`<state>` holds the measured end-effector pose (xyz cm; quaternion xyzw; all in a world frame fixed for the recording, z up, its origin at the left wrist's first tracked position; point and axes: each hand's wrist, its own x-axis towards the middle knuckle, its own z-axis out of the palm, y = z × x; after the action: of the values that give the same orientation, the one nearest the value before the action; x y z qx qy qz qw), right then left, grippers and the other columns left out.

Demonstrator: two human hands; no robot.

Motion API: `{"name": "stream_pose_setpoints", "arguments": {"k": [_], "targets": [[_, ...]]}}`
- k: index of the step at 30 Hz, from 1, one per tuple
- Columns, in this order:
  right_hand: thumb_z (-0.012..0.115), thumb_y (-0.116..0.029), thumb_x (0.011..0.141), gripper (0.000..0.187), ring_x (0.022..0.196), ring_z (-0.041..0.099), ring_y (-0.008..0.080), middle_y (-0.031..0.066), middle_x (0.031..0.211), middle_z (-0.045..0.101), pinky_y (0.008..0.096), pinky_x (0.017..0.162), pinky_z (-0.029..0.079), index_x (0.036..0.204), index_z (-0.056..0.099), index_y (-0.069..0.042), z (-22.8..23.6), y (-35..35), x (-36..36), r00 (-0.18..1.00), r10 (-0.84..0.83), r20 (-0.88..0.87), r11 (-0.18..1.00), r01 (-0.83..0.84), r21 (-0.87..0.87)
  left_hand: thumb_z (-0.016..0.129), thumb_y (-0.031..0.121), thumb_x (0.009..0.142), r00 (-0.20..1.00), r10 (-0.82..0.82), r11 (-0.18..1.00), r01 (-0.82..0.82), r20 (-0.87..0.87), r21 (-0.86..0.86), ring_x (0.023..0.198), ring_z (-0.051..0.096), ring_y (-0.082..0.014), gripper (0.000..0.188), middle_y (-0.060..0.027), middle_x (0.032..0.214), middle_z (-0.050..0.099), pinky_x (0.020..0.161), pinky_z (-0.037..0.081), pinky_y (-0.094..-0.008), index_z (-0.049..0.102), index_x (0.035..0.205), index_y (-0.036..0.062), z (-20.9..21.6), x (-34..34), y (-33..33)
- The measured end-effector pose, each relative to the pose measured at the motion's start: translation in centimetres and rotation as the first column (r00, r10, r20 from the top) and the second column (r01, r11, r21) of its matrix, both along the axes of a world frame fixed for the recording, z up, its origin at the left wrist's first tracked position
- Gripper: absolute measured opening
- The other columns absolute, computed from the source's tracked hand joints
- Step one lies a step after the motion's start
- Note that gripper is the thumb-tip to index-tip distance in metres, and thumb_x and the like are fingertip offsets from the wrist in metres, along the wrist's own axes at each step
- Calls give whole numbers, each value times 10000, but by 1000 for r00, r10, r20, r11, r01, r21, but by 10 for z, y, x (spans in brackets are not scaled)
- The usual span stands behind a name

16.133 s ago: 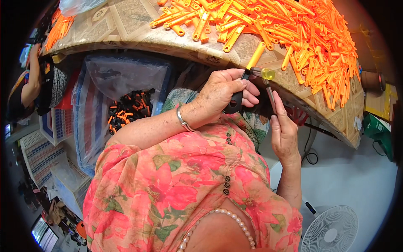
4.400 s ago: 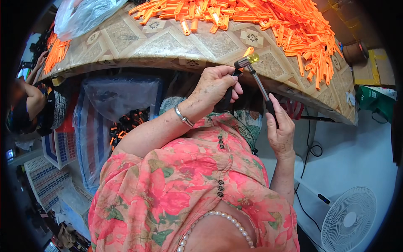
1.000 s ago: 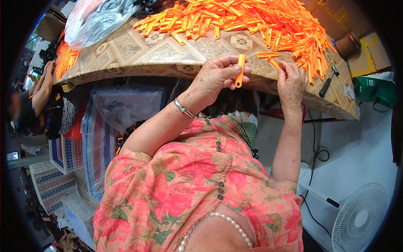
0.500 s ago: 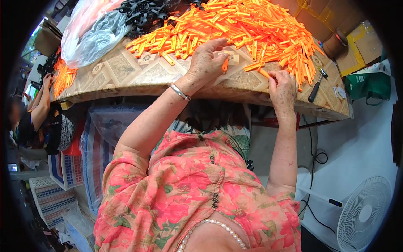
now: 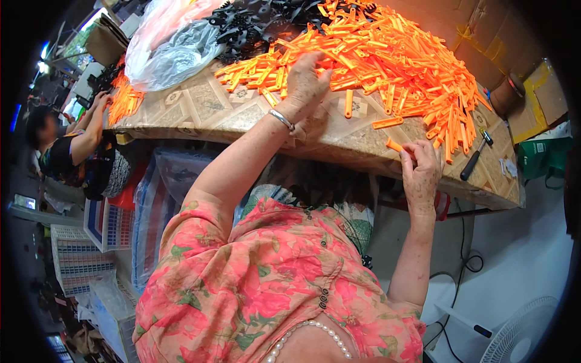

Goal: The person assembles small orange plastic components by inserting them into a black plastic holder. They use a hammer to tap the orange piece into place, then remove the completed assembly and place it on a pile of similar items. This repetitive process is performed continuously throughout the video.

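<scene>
My right hand (image 5: pixel 422 169) is closed at the table's front edge. A slim orange plastic piece (image 5: pixel 394 144) is pinched between its thumb and fingers, one end sticking out to the left. My left hand (image 5: pixel 307 83) reaches over the near edge of a large pile of orange plastic pieces (image 5: pixel 387 57). Its thumb stands apart from the fingers, and I see nothing held there. Two loose pieces lie close by: one slotted orange piece (image 5: pixel 348 104) right of my left hand, and another orange piece (image 5: pixel 388 123) farther right, beyond the one I hold.
A hammer (image 5: pixel 477 155) with a black handle lies at the table's right. Black plastic parts (image 5: pixel 260 27) and a clear plastic bag (image 5: pixel 175 57) are at the back left. Another person (image 5: pixel 75 145) works at far left. A white fan (image 5: pixel 526 333) stands lower right.
My left hand has let go of its orange piece and moved up to the pile's edge. My right hand still pinches its piece, slightly lower and nearer. The whole view has shifted.
</scene>
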<state>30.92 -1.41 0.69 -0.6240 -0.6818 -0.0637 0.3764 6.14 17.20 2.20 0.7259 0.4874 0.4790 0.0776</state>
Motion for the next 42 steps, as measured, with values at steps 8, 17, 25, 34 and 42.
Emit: {"name": "stream_pose_setpoints", "arguments": {"k": [8, 17, 25, 34, 42], "targets": [[656, -69, 827, 140, 964, 555, 290, 84, 939, 585, 436, 891, 408, 939, 575, -57, 5, 3, -2, 998, 16, -58, 994, -22, -108, 711, 211, 820, 956, 246, 960, -217, -162, 179, 955, 664, -252, 330, -117, 1040, 681, 841, 528, -361, 659, 1108, 57, 18, -25, 65], [638, -63, 846, 135, 961, 556, 285, 79, 939, 586, 431, 906, 399, 957, 562, -62, -5, 1, -2, 990, 33, -139, 998, -41, -54, 716, 174, 822, 973, 51, 979, -5, -226, 202, 827, 683, -204, 232, -64, 930, 708, 732, 542, -324, 657, 1023, 74, 15, 5, 61], [637, -67, 850, 118, 954, 555, 292, 79, 935, 586, 438, 911, 399, 945, 567, -64, -6, 4, -1, 987, 37, -158, 999, -42, -26, 627, 521, 862, 905, 261, 948, -306, -334, -89, 1015, 667, -324, 594, -160, 1074, 702, 873, 515, -427, 611, 1209, 39, 52, 12, 120], [636, -54, 843, 123, 938, 556, 298, 90, 921, 579, 439, 893, 401, 941, 561, -61, -6, 3, -6, 986, 30, -161, 999, -32, -9, 752, 252, 794, 978, 188, 875, -207, -86, -438, 833, 724, -279, 366, -198, 925, 719, 681, 574, -372, 682, 1036, -13, 35, -8, 178], [631, -42, 843, 105, 893, 560, 310, 106, 884, 581, 433, 866, 413, 922, 563, -46, -11, 4, -6, 981, 27, -190, 999, -21, 33, 590, -1, 924, 570, -21, 766, 537, 822, -353, 986, 689, -247, 229, -173, 1122, 652, 766, 612, -280, 546, 1145, -43, 51, -30, 94]]}}
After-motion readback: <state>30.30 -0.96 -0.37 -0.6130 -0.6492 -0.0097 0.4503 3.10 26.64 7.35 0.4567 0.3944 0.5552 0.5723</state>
